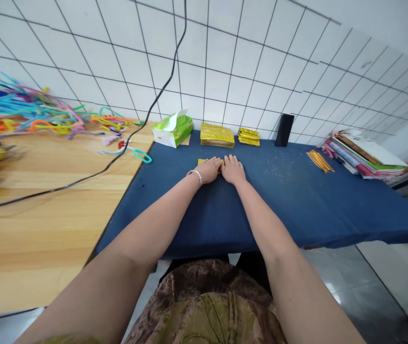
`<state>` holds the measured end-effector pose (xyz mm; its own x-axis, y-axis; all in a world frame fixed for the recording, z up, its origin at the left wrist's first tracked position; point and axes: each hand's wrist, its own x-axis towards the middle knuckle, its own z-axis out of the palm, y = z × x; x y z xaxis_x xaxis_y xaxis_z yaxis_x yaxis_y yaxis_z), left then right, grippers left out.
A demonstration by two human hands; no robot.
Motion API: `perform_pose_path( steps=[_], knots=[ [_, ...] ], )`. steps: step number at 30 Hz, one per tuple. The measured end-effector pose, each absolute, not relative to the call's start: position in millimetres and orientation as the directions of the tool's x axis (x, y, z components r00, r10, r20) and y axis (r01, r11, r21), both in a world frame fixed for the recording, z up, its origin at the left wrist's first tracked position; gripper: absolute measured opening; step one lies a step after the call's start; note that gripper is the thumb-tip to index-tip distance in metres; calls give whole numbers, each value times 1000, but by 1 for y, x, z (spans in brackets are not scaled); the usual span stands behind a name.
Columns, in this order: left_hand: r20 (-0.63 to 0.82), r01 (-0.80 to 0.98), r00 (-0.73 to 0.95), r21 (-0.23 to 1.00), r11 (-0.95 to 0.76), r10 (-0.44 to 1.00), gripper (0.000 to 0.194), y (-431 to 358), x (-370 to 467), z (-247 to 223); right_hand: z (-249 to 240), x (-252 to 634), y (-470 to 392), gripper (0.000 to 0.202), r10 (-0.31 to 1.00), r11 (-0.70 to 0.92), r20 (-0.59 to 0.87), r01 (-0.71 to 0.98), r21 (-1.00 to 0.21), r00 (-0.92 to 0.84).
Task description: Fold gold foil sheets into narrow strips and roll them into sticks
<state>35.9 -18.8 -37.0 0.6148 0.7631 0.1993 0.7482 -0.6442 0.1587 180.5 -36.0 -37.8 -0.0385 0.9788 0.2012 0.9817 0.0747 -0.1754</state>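
Both hands rest side by side on a small gold paper [201, 161] that lies on the blue cloth and is mostly covered by them. My left hand [209, 170], with a silver bracelet at the wrist, is palm down on it, fingers stretched out. My right hand [233, 170] lies flat at the paper's right end, its fingers slightly apart. Behind the hands stand a large stack of gold paper [217, 135] and, to its right, a smaller pile of folded gold pieces [248, 136]. Several thin orange-gold strips [320, 161] lie farther right.
A green tissue box [172, 130] and a black phone [284, 130] stand near the tiled wall. Colourful pipe cleaners [46, 117] and a black cable [106, 168] cover part of the wooden table [63, 239]. Books [365, 155] are stacked at right.
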Motion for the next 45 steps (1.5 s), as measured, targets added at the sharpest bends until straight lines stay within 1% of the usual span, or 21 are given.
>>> perform_pose_path(
  steps=[3,5,7,9,11,15,33,39,45],
  knots=[
    [184,761,601,165,-627,778,49,-16,32,-42,-35,178,-40,55,974,77,221,983,-170,-38],
    [178,765,596,172,-621,783,48,-16,30,-42,-31,176,-45,53,965,92,259,984,-151,-51],
    [177,763,596,179,-621,783,49,-16,30,-40,-27,174,-50,51,946,144,309,983,-117,-102],
    [177,761,596,186,-621,784,50,-17,31,-39,-25,173,-53,48,931,199,327,976,-87,-160],
    [173,764,592,190,-617,787,50,-18,31,-38,-24,173,-55,46,935,219,304,972,-85,-184],
    [156,773,587,185,-607,794,48,-20,31,-37,-26,174,-55,44,946,208,275,973,-102,-173],
    [121,761,625,125,-637,771,46,-12,32,-38,-27,177,-53,39,952,183,270,975,-126,-144],
    [81,758,639,102,-644,765,47,-4,35,-39,-33,182,-50,45,959,189,240,970,-156,-148],
    [63,741,665,69,-668,745,49,-1,35,-37,-33,186,-52,51,970,154,213,973,-175,-116]
  ],
)
